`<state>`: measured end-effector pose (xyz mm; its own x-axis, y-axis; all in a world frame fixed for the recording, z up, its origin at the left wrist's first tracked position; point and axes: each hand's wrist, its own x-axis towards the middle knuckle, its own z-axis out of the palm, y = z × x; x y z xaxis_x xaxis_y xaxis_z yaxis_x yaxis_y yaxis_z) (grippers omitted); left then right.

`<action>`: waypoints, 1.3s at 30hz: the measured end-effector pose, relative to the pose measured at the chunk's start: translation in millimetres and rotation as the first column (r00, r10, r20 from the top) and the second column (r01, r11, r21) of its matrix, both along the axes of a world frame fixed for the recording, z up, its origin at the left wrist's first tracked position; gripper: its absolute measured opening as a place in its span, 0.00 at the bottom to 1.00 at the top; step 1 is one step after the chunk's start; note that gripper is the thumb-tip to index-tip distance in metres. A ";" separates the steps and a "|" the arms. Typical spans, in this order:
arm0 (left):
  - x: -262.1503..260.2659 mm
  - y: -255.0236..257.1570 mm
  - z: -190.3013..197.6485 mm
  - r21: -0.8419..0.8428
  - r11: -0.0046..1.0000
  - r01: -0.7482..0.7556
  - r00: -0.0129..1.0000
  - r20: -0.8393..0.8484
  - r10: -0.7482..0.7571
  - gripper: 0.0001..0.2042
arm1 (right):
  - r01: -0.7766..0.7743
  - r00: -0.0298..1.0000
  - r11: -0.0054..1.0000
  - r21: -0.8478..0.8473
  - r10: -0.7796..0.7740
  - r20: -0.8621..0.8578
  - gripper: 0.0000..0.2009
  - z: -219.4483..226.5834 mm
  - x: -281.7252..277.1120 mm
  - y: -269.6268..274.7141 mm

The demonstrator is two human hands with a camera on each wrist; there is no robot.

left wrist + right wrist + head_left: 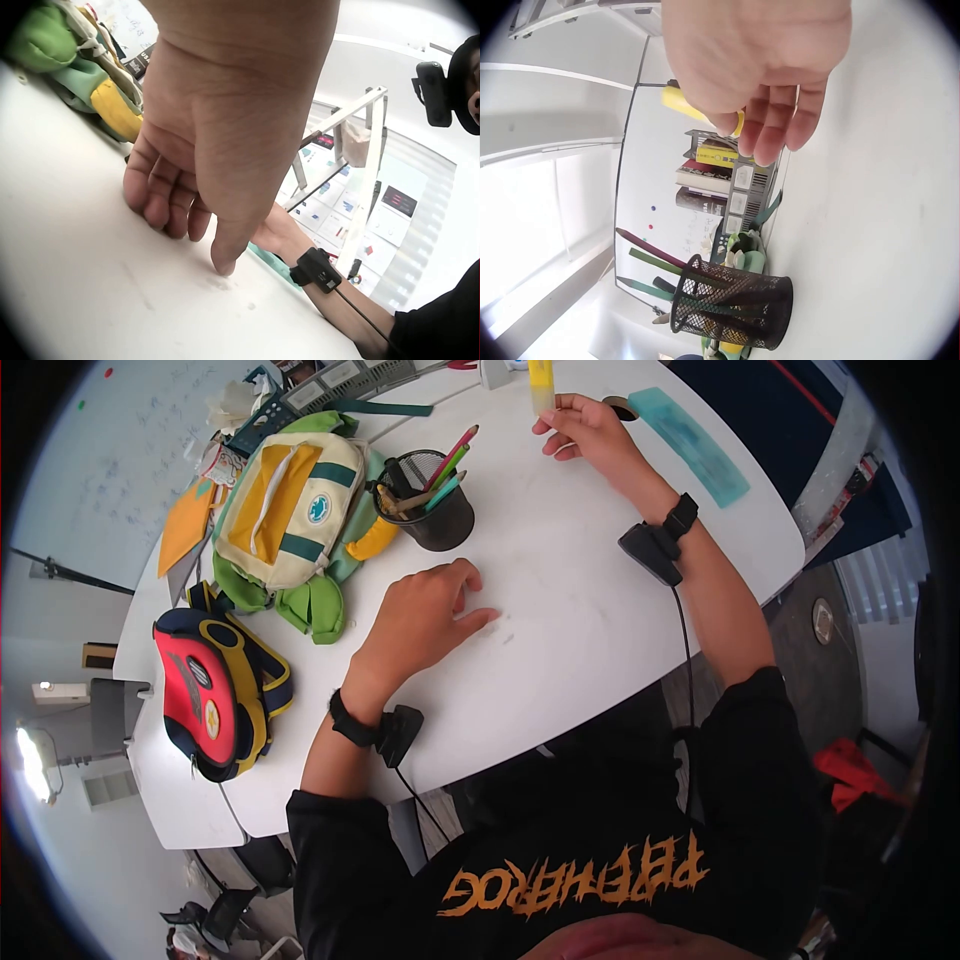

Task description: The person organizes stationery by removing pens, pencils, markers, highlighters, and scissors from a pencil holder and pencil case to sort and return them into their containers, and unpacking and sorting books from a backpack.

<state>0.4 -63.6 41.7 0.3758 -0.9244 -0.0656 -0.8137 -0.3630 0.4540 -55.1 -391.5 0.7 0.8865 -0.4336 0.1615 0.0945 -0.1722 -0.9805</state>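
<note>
Yellow stick [541, 380]: pinched by thumb and fingers of right hand [605, 450], at far side of table [590, 600]; long axis pointing away from the person; slim, pale toward grip. Pen cup [440, 525]: black mesh, nearer left hand [420, 620], which is empty, fingers loosely curled.

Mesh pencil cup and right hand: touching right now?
Apart: the head view shows a wide stretch of white tabletop between the mesh pencil cup and the right hand.
</note>
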 end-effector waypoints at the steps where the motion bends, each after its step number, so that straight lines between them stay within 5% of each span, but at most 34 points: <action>1: 0.9 -0.3 1.2 -0.011 1.000 0.008 1.000 0.007 -0.008 0.16 | 0.006 1.000 1.000 -0.022 -0.006 0.006 0.16 1.0 0.6 0.6; 8: -0.1 1.9 0.0 0.003 1.000 0.000 1.000 -0.008 0.000 0.17 | 0.021 0.996 0.969 -0.248 0.000 0.084 0.17 10.6 1.0 12.3; 14: 4.2 1.6 -1.9 0.013 1.000 0.014 1.000 -0.001 -0.014 0.17 | 0.001 0.954 0.974 -0.228 0.068 0.291 0.17 20.8 -1.5 25.4; 24: 1.4 2.2 -0.4 0.013 1.000 0.003 1.000 -0.011 -0.003 0.17 | 0.067 0.900 0.961 -0.267 0.057 0.433 0.15 24.9 -5.7 57.1; 29: 4.6 -2.3 -0.9 -0.017 1.000 0.010 1.000 -0.002 -0.010 0.16 | -0.030 0.891 0.949 -0.315 0.169 0.422 0.14 26.3 -7.4 59.8; 39: 26.1 11.9 -0.2 -0.029 0.963 -0.268 0.933 0.243 0.267 0.15 | -0.041 0.870 0.839 -0.542 0.297 0.393 0.19 38.6 -17.5 70.9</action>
